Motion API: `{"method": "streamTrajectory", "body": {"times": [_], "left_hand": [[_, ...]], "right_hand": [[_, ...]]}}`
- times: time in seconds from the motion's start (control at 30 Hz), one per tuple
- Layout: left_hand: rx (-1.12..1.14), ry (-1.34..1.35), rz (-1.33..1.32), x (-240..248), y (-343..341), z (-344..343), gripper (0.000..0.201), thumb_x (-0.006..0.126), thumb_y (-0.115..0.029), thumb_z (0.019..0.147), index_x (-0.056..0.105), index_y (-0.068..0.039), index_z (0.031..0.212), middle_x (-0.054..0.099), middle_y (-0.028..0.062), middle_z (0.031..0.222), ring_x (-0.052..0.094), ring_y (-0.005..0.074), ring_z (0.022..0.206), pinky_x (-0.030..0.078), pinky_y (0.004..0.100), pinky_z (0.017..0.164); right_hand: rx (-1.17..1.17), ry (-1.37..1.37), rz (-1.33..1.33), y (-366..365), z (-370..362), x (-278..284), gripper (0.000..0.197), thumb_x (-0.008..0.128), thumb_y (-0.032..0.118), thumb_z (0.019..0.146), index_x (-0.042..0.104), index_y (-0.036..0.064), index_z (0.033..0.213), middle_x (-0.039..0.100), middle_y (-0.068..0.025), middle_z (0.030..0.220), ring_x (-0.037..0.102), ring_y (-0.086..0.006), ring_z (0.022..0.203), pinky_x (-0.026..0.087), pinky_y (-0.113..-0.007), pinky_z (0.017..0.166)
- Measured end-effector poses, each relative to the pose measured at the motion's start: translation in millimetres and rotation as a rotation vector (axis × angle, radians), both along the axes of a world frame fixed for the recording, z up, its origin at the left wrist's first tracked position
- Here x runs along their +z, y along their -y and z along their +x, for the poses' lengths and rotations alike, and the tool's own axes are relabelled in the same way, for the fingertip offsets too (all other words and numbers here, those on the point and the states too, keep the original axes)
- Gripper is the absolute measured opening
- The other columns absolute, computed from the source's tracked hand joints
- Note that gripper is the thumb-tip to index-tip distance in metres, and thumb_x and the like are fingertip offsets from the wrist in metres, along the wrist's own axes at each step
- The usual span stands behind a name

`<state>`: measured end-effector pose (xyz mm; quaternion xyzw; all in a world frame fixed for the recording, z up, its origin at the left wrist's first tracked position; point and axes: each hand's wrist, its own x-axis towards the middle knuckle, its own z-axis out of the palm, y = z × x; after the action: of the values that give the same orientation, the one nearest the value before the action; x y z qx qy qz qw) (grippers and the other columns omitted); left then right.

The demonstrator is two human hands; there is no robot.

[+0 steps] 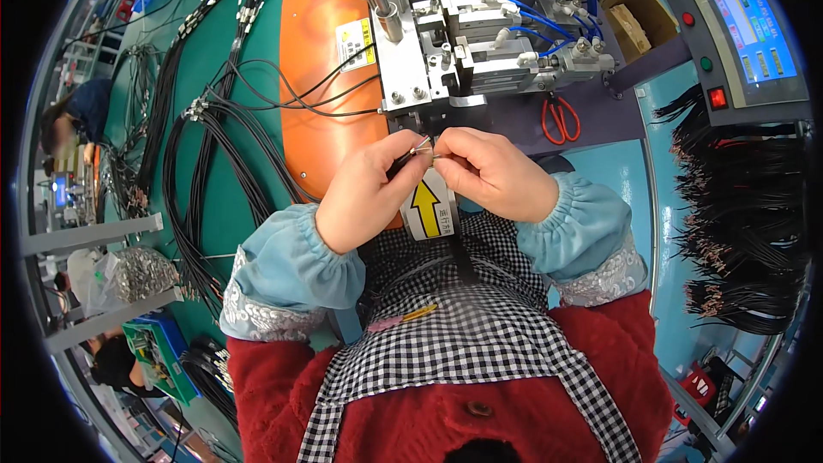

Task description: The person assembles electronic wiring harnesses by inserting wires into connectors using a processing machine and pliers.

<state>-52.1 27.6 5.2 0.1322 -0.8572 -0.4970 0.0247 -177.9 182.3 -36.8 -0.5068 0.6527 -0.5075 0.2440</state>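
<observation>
Just in front of the machine's metal fixture [411, 77], both hands meet at chest height. My left hand [364, 193] is closed in a pinch on a black cable [398, 165], whose thin, light-coloured wires [421, 148] stick out past the fingertips. Closed beside it, my right hand [497, 176] pinches at those wires with thumb and forefinger. The fingers cover most of the wire ends. Below the fingertips is a white plate with a yellow arrow [425, 206].
Black cable bundles [227, 150] lie on the green table at left, beside an orange machine cover [321, 94]. Red-handled scissors [561, 120] lie right of the fixture. A control panel [741, 26] and hanging cable bundles [729, 214] flank the right. Another person [81, 116] sits far left.
</observation>
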Motion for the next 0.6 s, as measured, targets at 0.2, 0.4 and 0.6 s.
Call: {"method": "streamTrajectory", "body": {"times": [0.2,0.4,0.6], "left_hand": [[0.069,0.002,-0.171,-7.7,-4.1,10.9,0.013,0.062,-0.008,0.088,0.063,-0.002,0.100,0.057,0.0067,0.078,0.050,0.0195,0.062,0.043,0.0297,0.057],[-0.055,-0.279,-0.760,-29.4,3.7,14.6,0.027,0.062,-0.009,0.084,0.061,-0.007,0.111,0.053,0.0048,0.087,0.048,0.0201,0.069,0.043,0.0292,0.061],[-0.279,-0.388,-1.034,-39.9,26.2,9.4,0.038,0.061,-0.012,0.080,0.059,-0.010,0.118,0.052,0.0023,0.094,0.048,0.0179,0.077,0.044,0.0269,0.065]], "right_hand": [[-0.079,0.073,0.019,3.2,-3.6,-4.7,0.004,0.057,0.006,0.089,0.059,0.0026,0.089,0.058,-0.0034,0.076,0.046,-0.0163,0.060,0.039,-0.029,0.057],[-0.084,0.105,0.134,4.1,-14.2,-11.2,0.007,0.058,0.006,0.089,0.062,0.0011,0.089,0.060,-0.0037,0.077,0.046,-0.0149,0.059,0.037,-0.027,0.055],[-0.096,-0.020,0.091,8.2,-18.1,-28.5,0.008,0.058,0.006,0.089,0.064,0.0010,0.091,0.060,-0.0033,0.077,0.046,-0.0135,0.059,0.036,-0.026,0.054]]}}
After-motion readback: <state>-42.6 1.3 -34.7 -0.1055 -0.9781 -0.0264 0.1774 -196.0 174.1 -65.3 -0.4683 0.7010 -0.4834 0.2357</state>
